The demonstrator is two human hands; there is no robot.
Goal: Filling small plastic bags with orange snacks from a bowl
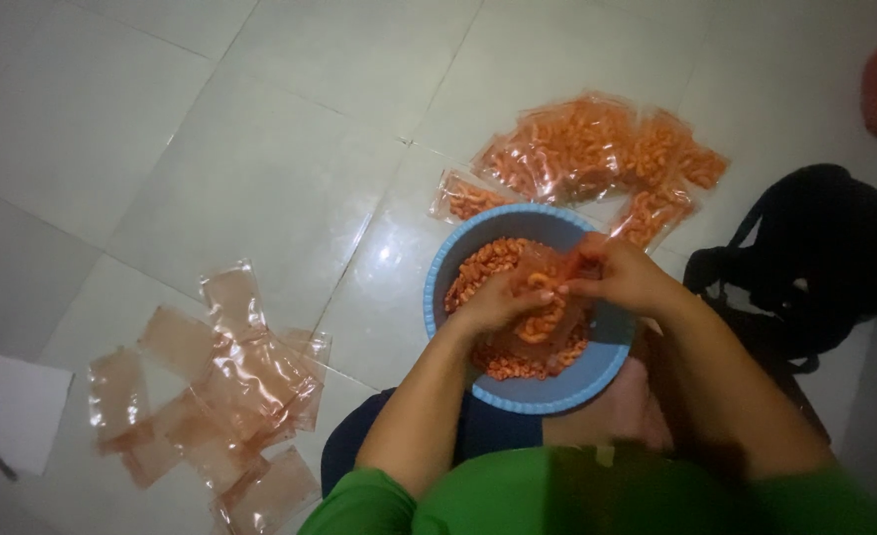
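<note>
Hands both gripping one clear bag (pixel 543 307) — left hand (pixel 493 305), right hand (pixel 617 277) — over one blue bowl (pixel 548 396) of orange snacks (pixel 488 263).

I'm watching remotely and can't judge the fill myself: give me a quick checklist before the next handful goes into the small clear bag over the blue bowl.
1. Small clear plastic bag held over the round blue plastic bowl: ok.
2. Bag mouth pinched open by the right hand: ok, fingers at its upper edge.
3. Left hand at the bag with orange curled snacks: ok.
4. Fill level of the bag: cannot tell, picture is blurred.
5. Empty clear bags within reach on the white tiled floor: ok, spread to the person's left.
6. Filled bags kept apart beyond the bowl: ok.
</note>
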